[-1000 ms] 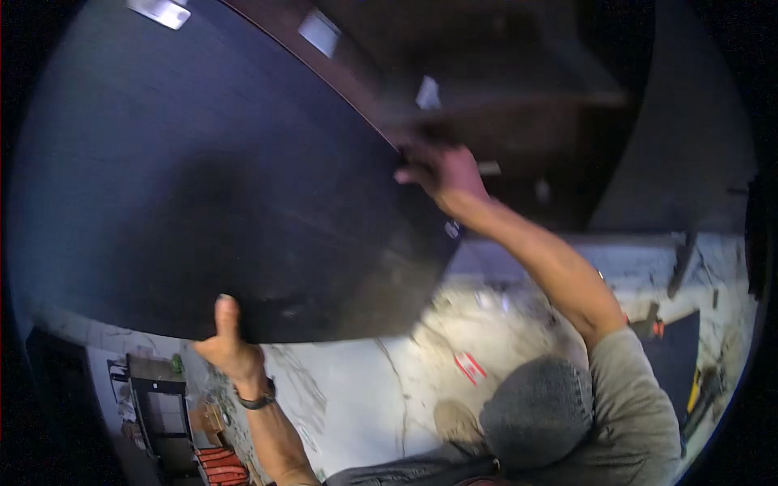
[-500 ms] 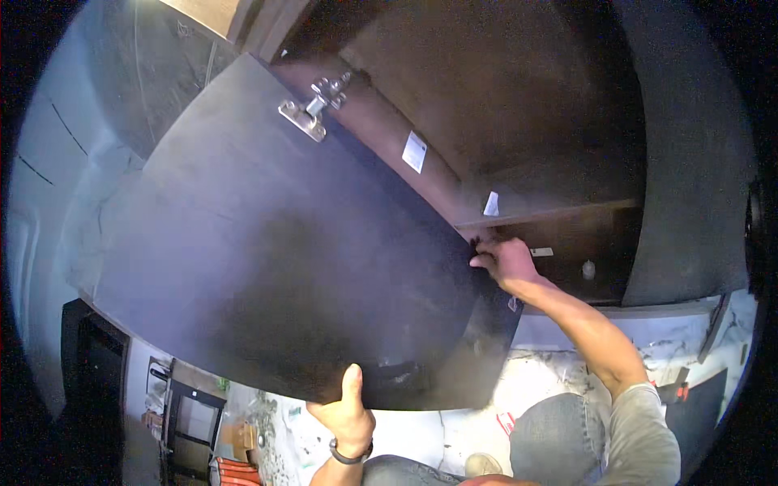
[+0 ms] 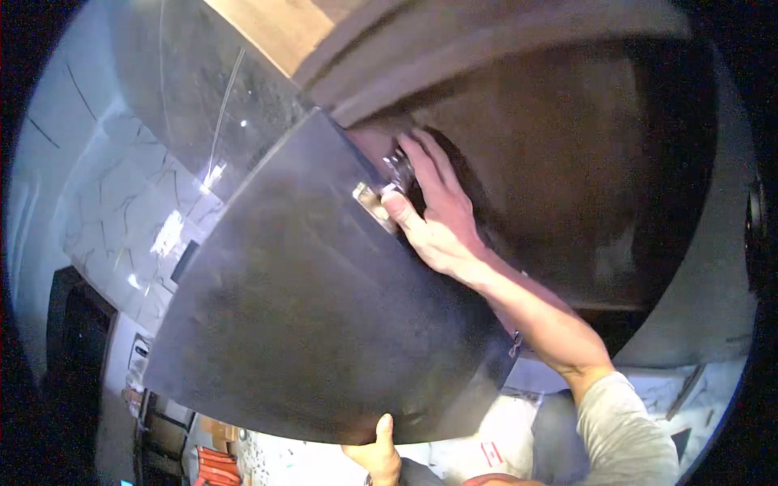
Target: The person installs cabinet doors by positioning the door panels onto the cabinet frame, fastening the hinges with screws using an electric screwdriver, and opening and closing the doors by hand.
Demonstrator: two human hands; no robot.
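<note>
A dark grey cabinet door point(image 3: 300, 316) stands swung out, tilted across the view. My left hand point(image 3: 381, 460) grips its lower edge, thumb on the face and fingers hidden behind. Up at the side edge of the door, my right hand point(image 3: 444, 219) reaches to the upper metal hinge point(image 3: 369, 201), thumb on the hinge and fingers curving past its arm toward the frame. Part of the hinge is hidden by that hand. The brown cabinet interior point(image 3: 567, 170) opens behind it. A small metal piece point(image 3: 515, 344) shows near the door's lower right, under my forearm.
To the left is a glossy dark panel point(image 3: 203, 89) beside a marble-patterned wall point(image 3: 121, 202). A light wooden surface point(image 3: 275, 32) lies at the top. Below, red-orange items point(image 3: 217, 467) and a cardboard box point(image 3: 219, 429) sit on the littered floor.
My right hand has moved up and left from the lower edge area to the upper hinge. The view has shifted, and my left hand still holds the door's bottom edge.
</note>
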